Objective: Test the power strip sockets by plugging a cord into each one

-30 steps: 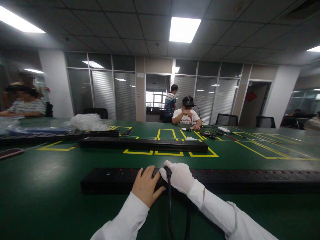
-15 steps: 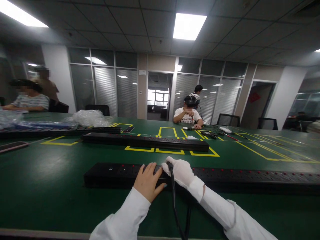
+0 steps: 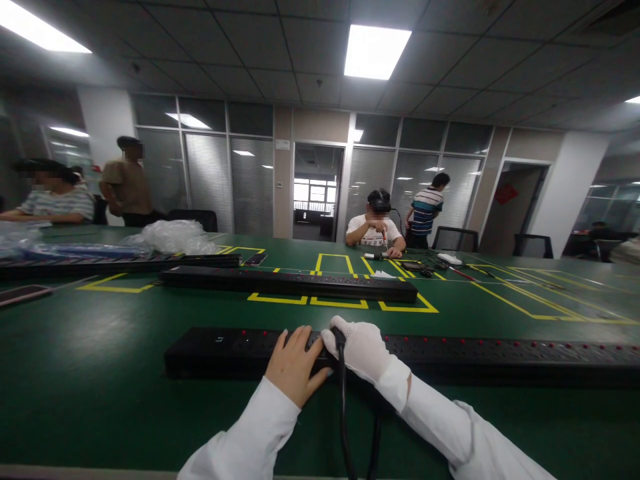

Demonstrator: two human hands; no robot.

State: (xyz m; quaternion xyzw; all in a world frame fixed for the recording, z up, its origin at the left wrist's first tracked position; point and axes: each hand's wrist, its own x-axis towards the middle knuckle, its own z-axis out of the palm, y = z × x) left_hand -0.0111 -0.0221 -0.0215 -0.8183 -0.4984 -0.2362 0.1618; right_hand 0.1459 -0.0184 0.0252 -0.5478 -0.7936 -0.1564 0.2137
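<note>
A long black power strip (image 3: 465, 360) with a row of sockets and small red marks lies across the green table in front of me. My left hand (image 3: 295, 363) is bare and open, fingers spread over the top of the strip and thumb towards its front side. Beside it, my right hand (image 3: 363, 348), in a white glove, is closed on a black plug (image 3: 339, 335) at the strip's top. From the plug a black cable (image 3: 343, 413) hangs down towards me. The plug's front end is hidden, so I cannot tell how deep it sits in a socket.
A second black power strip (image 3: 290, 283) lies farther back, across yellow tape marks. At the left are clear plastic wrap (image 3: 173, 237), more black strips (image 3: 120, 265) and a phone (image 3: 23, 295). Across the table a seated person (image 3: 375, 230) works near cables. Other people are at the back.
My hands stay almost in place, with the plug still held at the strip. In the background, a standing person at the left and another at the right have moved rightward.
</note>
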